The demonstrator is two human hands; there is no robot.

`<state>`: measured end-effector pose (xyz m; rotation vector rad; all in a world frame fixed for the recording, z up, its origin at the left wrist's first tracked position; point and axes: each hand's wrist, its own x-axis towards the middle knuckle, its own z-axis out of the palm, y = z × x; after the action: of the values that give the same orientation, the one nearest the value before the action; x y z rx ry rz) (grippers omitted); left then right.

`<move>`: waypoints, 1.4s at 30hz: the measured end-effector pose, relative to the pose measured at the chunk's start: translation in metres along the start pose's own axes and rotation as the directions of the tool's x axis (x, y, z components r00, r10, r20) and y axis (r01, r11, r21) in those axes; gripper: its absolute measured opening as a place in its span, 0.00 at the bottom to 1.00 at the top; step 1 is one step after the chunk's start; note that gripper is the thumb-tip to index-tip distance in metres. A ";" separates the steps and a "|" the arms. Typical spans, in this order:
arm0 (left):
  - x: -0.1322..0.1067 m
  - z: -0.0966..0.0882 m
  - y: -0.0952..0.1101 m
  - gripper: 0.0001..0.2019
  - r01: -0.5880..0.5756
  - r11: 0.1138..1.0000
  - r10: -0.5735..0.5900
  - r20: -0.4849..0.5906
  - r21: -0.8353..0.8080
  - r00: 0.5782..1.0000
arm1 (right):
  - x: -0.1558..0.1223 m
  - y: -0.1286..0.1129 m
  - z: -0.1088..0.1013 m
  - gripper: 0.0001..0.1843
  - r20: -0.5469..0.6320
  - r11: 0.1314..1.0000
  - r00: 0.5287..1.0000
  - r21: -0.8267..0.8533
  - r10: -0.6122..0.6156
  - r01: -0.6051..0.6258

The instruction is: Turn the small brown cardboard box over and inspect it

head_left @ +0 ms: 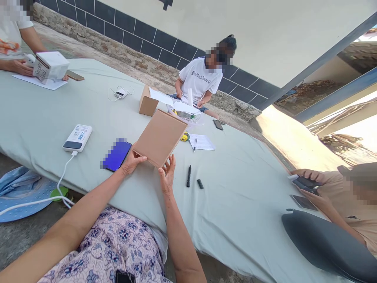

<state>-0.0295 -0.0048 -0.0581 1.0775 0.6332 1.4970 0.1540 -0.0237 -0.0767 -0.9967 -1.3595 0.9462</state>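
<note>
A brown cardboard box (pixel 160 137) is tilted above the table in front of me, with a plain flat face towards me. My left hand (pixel 132 161) grips its lower left corner, the thumb along the near edge and the other fingers partly hidden. At the lower right edge, my right hand (pixel 167 175) holds it with thumb and curled fingertips. A phone with a blue screen (pixel 118 155) lies beside my left hand. To the right of my right hand are an uncapped black marker (pixel 189 176) and its cap (pixel 200 184).
A white power bank (pixel 77 137) with a cable lies left on the clothed table (pixel 235 204). Beyond the box are an open carton (pixel 148 102), a yellow tape measure (pixel 185 136) and a paper sheet (pixel 202 142). Three people sit around; a dark seat (pixel 326 239) juts in at right.
</note>
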 end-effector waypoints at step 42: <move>-0.007 -0.018 -0.003 0.38 0.301 0.947 -0.254 0.309 -0.113 0.916 | 0.033 -0.013 -0.088 0.24 -0.380 0.842 0.912 0.533 0.153 0.081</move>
<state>-0.0439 -0.0083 -0.0704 1.0122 0.4307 1.0953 0.2414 0.0019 -0.0516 -0.7243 -0.6577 1.0044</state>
